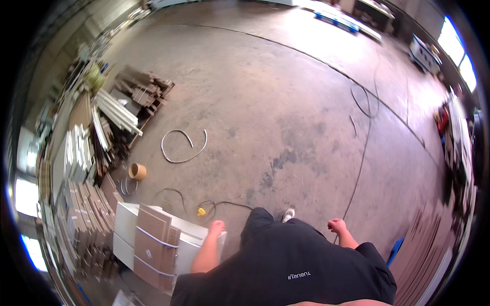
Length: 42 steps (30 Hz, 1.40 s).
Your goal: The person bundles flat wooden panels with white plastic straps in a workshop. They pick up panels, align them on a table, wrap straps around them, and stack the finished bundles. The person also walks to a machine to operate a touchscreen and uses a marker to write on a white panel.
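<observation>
My left hand (217, 227) hangs at my left side with its fingers curled in, and nothing shows in it. Closest to it is a stack of white panels (125, 229); whether the hand touches them I cannot tell. Brown boards (153, 239) bound with pale straps lean at that stack. On the other side, my right hand (336, 225) is held away from my body, loosely closed, with no object visible in it. A white shoe (289, 214) shows below my dark shirt.
A black cable with a yellow connector (201, 211) lies by my feet. Farther off are a curled pale hose (176, 161) and a cardboard tube (137, 172). Board stacks (92, 214) line the left; brown panels (423, 255) stand at right. Another cable (357, 173) crosses the concrete floor.
</observation>
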Tool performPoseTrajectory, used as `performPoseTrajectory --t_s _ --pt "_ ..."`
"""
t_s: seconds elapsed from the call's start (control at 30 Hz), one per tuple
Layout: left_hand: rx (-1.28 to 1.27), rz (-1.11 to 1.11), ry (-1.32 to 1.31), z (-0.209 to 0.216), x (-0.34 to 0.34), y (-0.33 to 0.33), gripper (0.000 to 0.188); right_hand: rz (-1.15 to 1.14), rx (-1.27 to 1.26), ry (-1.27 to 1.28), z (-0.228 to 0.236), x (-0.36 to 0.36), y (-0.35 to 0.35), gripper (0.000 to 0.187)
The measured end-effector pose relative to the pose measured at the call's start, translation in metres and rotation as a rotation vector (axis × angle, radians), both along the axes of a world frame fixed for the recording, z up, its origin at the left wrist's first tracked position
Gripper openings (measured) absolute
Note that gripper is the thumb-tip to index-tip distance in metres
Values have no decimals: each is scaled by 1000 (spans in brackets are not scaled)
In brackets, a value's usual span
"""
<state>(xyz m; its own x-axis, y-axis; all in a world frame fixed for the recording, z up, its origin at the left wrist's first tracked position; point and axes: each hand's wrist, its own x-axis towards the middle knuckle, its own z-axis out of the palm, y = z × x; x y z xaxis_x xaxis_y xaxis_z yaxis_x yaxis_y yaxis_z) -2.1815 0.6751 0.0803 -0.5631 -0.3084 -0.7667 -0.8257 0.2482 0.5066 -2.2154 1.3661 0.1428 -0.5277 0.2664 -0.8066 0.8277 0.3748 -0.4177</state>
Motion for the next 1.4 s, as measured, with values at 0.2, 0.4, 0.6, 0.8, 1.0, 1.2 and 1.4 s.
performPoseTrajectory --t_s 0.2,0.4,0.6,0.8,1.0,1.2,1.4 --pt "160 442 285 48 -97 -22 20 77 -33 268 33 -341 -36 26" --pt "13 -231 230 -40 -210 -64 23 87 -176 338 -5 -559 -133 23" --pt "110 -10 82 -66 -414 -95 24 687 -159 4 50 -681 -247 31" --pt "206 -13 394 6 -752 -147 33 295 -167 112 -6 -830 -285 27" --pt "30 1 473 16 -943 -225 32 677 -48 76 -32 -1052 -386 24" --pt "-153 -315 67 -13 -1001 -321 30 513 -216 29 -48 -1355 -511 27" --pt "68 424 173 -17 -1090 -408 29 722 -89 298 18 -1664 -692 29"
